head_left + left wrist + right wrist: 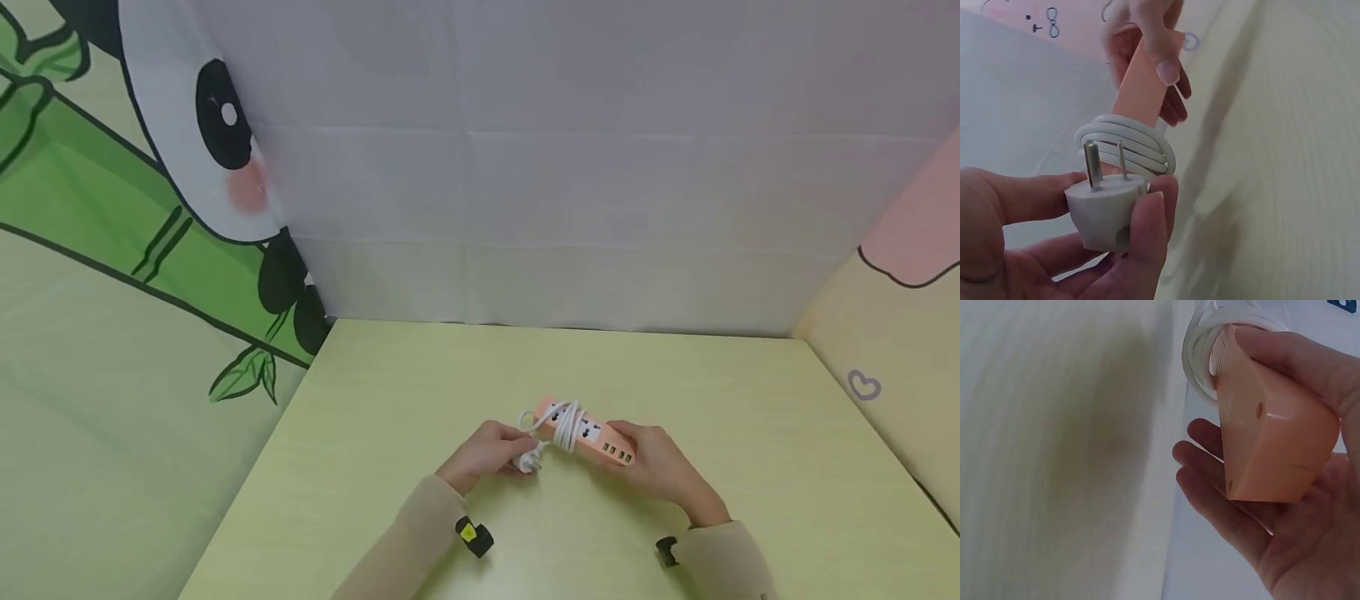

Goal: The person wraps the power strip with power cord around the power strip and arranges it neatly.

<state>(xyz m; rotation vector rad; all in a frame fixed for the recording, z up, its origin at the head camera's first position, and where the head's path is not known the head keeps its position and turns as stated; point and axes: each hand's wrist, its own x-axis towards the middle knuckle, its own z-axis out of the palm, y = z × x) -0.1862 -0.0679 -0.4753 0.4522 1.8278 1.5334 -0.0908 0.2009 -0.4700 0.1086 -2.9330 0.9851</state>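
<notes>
An orange power strip [592, 437] with white sockets and several USB ports is held above the table by my right hand [656, 467], which grips its near right end. White cord [570, 425] is wound in several loops around the strip's middle. My left hand [491, 454] pinches the white plug [529, 460] at the cord's end. In the left wrist view the plug [1109, 209] sits between thumb and fingers, its metal prongs [1092, 165] pointing up toward the coils. The right wrist view shows the strip's end face [1291, 456] between thumb and fingers.
A pale yellow table [420, 375] lies under both hands. Behind it hangs a whitish backdrop [570, 208], with a printed green bamboo wall [112, 192] at left and a cream and pink one [892, 350] at right.
</notes>
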